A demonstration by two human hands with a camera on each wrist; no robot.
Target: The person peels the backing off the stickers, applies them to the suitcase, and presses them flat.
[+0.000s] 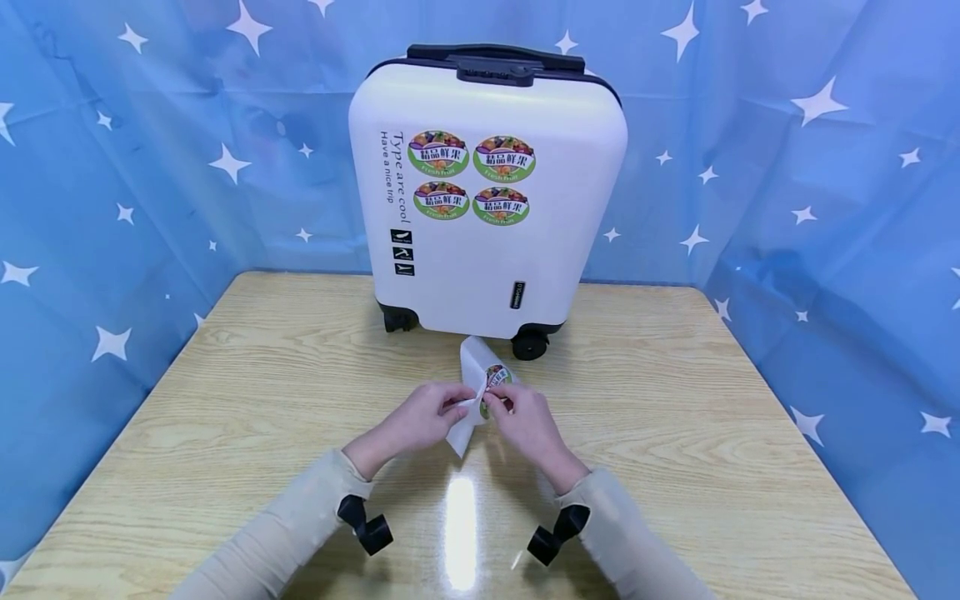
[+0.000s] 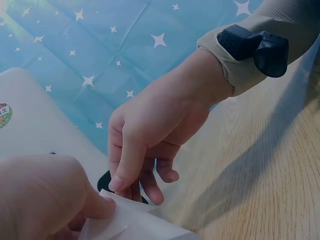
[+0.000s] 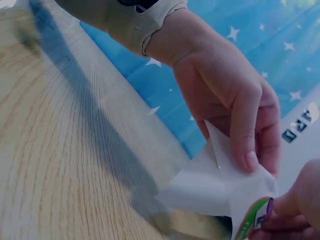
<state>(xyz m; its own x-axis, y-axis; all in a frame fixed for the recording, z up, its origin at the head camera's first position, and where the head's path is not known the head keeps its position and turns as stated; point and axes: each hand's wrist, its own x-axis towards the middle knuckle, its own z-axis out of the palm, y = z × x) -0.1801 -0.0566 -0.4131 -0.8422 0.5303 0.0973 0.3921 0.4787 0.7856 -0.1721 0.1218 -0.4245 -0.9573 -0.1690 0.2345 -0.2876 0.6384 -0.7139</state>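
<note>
Between both hands is a folded white sticker sheet [image 1: 471,360], bearing round fruit stickers with green rims. My left hand [image 1: 423,417] pinches the sheet between thumb and fingers; the left thumb [image 3: 249,155] lies flat on the paper in the right wrist view. On the sheet's other side, my right hand [image 1: 531,421] pinches at the edge of a fruit sticker [image 3: 252,217], whose rim meets the fingertips. The right fingers hide part of that sticker. Behind the sheet stands a white suitcase [image 1: 465,279], with several matching stickers [image 1: 438,154] in two rows on its front.
The suitcase stands upright on black wheels [image 1: 530,345] at the back of the wooden table [image 1: 300,358]. A blue curtain [image 1: 172,167] with white stars surrounds the table's back and sides. A black wrist camera [image 1: 367,525] sits on each sleeve.
</note>
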